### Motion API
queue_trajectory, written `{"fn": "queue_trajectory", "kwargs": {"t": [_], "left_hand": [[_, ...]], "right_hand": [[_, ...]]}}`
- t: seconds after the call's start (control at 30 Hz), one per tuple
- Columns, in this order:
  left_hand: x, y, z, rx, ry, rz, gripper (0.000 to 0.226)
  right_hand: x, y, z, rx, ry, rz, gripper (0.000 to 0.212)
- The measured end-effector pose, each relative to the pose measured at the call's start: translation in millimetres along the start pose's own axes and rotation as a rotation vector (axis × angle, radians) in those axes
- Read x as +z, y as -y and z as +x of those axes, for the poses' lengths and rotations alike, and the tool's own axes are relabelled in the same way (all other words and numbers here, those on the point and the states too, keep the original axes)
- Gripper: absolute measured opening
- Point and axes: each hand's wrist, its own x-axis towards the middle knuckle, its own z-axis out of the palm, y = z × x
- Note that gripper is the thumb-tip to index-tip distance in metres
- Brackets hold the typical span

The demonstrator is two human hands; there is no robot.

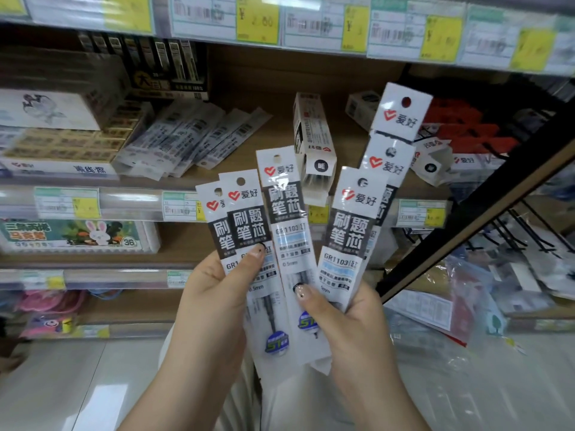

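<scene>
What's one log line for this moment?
place: stationery shelf | left hand: grips pen refill packs, thumb on front | right hand: grips the others | state: packs fanned, labels facing camera

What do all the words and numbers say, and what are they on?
"爱好", with a red heart: tops of the packs.
"刷题笔芯": their black bands.
"GR1103 ST": just under the bands.
"0.5mm": middle pack.
"ST": blue badges.
"36": rabbit box.
"¥": yellow price tags; the prices are too blurred.
Everything else on the shelf: too blurred to read.
</scene>
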Motion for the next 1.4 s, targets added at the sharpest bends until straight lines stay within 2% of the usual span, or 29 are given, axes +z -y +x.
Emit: {"fn": "queue_trajectory", "kwargs": {"t": [0.33, 0.63, 0.8, 0.87, 0.93, 1.07, 1.17, 1.27, 1.4], "left_hand": [[2.9, 6.8, -0.6, 0.029, 0.011, -0.07, 0.022], [-0.4, 15.6, 2.6, 0.052, -0.008, 0.045, 0.024], [-2.5, 14.9, 7.6, 0.064, -0.034, 0.1, 0.017], [-3.1, 13.6, 9.8, 0.072, -0.041, 0.136, 0.015], [-3.0, 13.1, 11.9, 0.086, -0.04, 0.171, 0.022], [-0.3, 13.7, 16.2, 0.104, -0.022, 0.214, 0.027], [1.0, 15.4, 19.4, 0.087, -0.009, 0.186, 0.025], [3.0, 16.7, 20.7, 0.065, 0.009, 0.134, 0.021], [5.4, 19.6, 20.1, 0.015, 0.02, 0.089, 0.018]], "right_hand": [[3.0, -5.8, 0.2, -0.004, 0.07, 0.023, 0.029], [1.0, -8.2, -0.6, 0.049, 0.08, -0.104, 0.029], [0.5, -1.1, -0.6, 0.138, -0.029, -0.08, 0.012], [-2.9, 3.4, 1.1, 0.147, -0.104, -0.044, 0.023], [-6.5, 8.4, 3.9, 0.155, -0.146, -0.011, 0.03], [-5.3, 13.3, 8.6, 0.096, -0.134, -0.006, 0.028], [-5.4, 8.8, 11.8, 0.028, -0.117, -0.059, 0.018], [-5.5, 6.3, 12.5, 0.011, -0.087, -0.078, 0.03], [-4.2, 1.8, 11.8, 0.016, -0.072, -0.037, 0.026]]}}
